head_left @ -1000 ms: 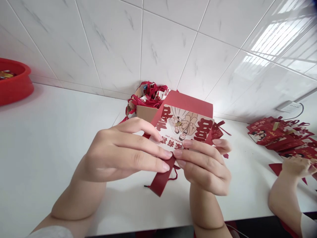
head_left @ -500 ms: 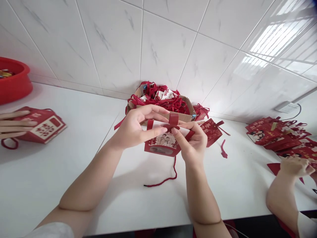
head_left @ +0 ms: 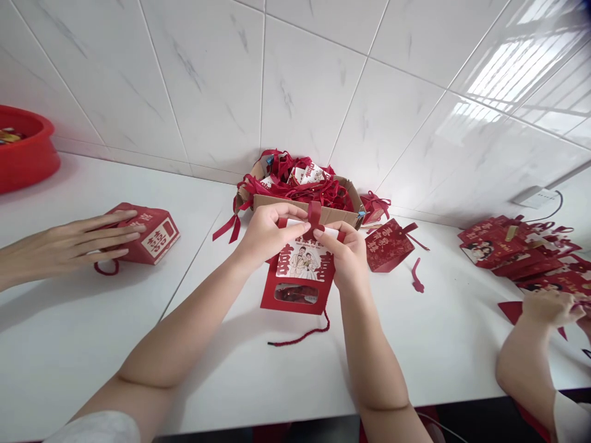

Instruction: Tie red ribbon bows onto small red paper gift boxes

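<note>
Upright between both hands is a red candy box (head_left: 302, 266) with a printed wedding couple on its front and a small clear window low down. My left hand (head_left: 266, 239) pinches its top edge from the left, thumb in front. My right hand (head_left: 349, 257) pinches the same top edge from the right, its thumb close to the left thumb. A red ribbon loop (head_left: 314, 213) stands up between the fingertips. Below the box, a dark red cord (head_left: 305, 336) lies on the white table. What the fingers behind the box do is hidden.
A cardboard box (head_left: 290, 203) full of red ribbons stands against the tiled wall. Another person's hand (head_left: 99, 240) rests on a red box (head_left: 154, 237) at left, near a red basin (head_left: 28, 147). Several red boxes (head_left: 508, 249) and a co-worker's hand (head_left: 547, 307) are at right.
The candy box has tilted so its front and window face me more, and my hands have shifted slightly. At left, the other person's hand has moved its red box to the right.
</note>
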The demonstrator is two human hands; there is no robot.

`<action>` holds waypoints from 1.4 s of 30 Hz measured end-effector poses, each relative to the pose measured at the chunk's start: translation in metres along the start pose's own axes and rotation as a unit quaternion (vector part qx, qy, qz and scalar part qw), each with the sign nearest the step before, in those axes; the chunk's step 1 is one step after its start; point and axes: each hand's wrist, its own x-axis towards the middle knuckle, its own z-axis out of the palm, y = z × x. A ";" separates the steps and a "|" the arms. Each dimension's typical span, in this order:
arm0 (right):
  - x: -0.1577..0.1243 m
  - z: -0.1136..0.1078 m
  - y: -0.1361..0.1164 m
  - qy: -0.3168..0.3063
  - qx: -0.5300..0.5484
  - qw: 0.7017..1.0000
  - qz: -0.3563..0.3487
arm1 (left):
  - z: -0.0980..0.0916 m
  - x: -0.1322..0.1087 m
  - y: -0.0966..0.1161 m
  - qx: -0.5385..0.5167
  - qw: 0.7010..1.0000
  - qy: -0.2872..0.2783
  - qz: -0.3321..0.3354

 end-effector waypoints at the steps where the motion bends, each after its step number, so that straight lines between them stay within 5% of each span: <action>1: 0.001 0.000 0.001 0.002 0.005 1.000 0.003 | 0.000 0.001 -0.001 -0.001 1.000 -0.004 -0.011; 13: 0.006 -0.001 0.006 0.007 0.009 1.000 0.005 | -0.001 0.009 -0.010 -0.036 0.997 -0.051 -0.050; 42: 0.007 0.000 0.008 0.002 0.016 1.000 0.007 | -0.001 0.010 -0.010 -0.040 0.997 -0.041 -0.053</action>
